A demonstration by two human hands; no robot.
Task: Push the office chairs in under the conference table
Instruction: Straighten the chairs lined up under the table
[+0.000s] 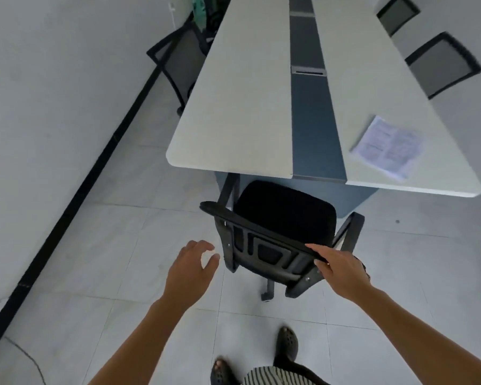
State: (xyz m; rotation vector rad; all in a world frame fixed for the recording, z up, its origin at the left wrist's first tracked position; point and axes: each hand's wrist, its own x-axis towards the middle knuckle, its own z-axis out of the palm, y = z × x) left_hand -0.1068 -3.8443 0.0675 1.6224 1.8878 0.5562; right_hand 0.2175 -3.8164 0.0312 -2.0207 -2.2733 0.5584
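A black office chair (282,218) stands at the near end of the long white conference table (233,120), its seat front just under the table's edge. My right hand (338,269) grips the right end of the chair's backrest top. My left hand (190,269) hovers to the left of the backrest, fingers apart, touching nothing. Another black mesh chair (178,59) is at the table's left side, and two more, a nearer chair (442,65) and a farther chair (397,13), sit along the right side.
A stapled paper sheet (388,145) lies on the table's near right corner. A white wall with a black baseboard (75,201) runs along the left. A thin cable (25,354) lies on the tiled floor at the lower left. My feet in dark shoes (286,343) stand behind the chair.
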